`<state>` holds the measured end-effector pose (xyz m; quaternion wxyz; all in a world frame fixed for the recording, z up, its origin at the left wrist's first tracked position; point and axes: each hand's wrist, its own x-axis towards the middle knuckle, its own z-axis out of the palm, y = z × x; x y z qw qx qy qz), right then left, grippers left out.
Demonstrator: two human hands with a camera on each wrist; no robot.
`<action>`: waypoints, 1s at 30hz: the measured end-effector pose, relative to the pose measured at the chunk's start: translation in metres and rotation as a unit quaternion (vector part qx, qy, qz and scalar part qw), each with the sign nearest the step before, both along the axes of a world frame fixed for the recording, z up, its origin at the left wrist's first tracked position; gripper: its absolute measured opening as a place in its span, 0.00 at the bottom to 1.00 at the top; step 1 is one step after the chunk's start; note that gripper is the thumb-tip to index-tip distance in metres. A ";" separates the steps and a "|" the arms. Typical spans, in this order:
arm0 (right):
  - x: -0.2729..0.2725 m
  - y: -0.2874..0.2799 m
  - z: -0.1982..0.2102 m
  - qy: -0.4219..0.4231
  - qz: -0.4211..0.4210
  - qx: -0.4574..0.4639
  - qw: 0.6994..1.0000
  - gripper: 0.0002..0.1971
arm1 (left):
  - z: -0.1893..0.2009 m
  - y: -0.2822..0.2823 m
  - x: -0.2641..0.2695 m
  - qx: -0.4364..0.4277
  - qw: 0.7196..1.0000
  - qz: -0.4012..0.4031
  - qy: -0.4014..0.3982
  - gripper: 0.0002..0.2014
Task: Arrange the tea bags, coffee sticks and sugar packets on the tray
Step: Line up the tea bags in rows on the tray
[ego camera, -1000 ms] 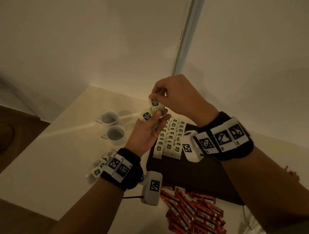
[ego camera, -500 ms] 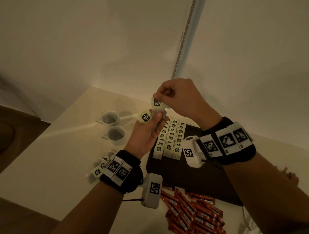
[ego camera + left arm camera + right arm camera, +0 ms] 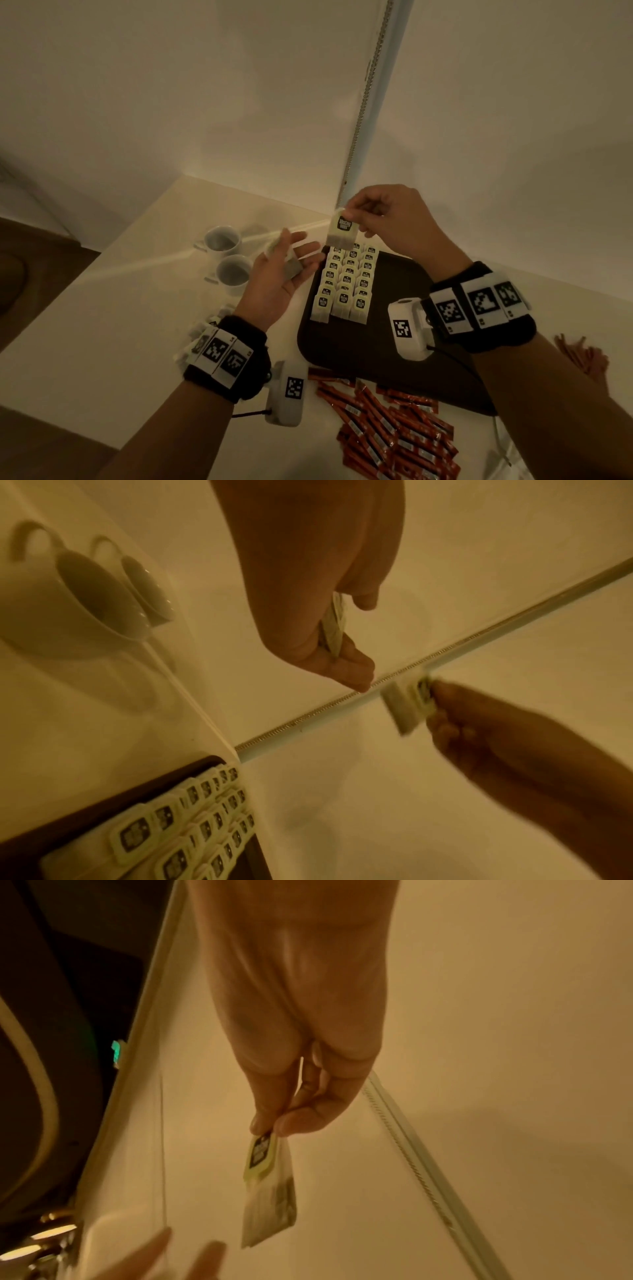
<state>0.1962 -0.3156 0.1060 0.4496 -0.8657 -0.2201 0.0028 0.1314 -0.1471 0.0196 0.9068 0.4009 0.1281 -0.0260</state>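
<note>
Between the right thumb and forefinger, a tea bag (image 3: 341,230) hangs by its tagged top edge, pinched by the right hand (image 3: 387,219) above the far end of the dark tray (image 3: 394,346). Its paper body dangles below the fingertips (image 3: 270,1123), clear of everything under it. Just left of those fingers, the left hand (image 3: 281,274) lies palm up with its fingers stretched out loosely; a second tea bag (image 3: 291,269) rests across the palm, and the left wrist view shows it tucked edgewise between thumb and fingers. The two hands are apart, not touching.

Below the right fingers, rows of tea bags (image 3: 346,284) stand in three neat columns at the tray's far left part, tags facing up. Left of the left fingers, two white cups (image 3: 227,255) sit side by side on the pale desk (image 3: 102,325). Under the left wrist, a few loose tea bags (image 3: 205,325) lie on the desk, partly hidden by the wristband. Nearer than both wrists, a heap of red coffee sticks (image 3: 394,431) spreads over the desk against the tray's near edge. Right of the right forearm, some thin reddish sticks (image 3: 579,353) lie on the desk; their kind is unclear.
</note>
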 end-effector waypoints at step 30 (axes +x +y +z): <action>0.008 -0.017 -0.218 0.185 -0.104 -0.219 0.952 0.07 | -0.020 0.039 -0.003 -0.037 0.994 -0.002 0.099 0.32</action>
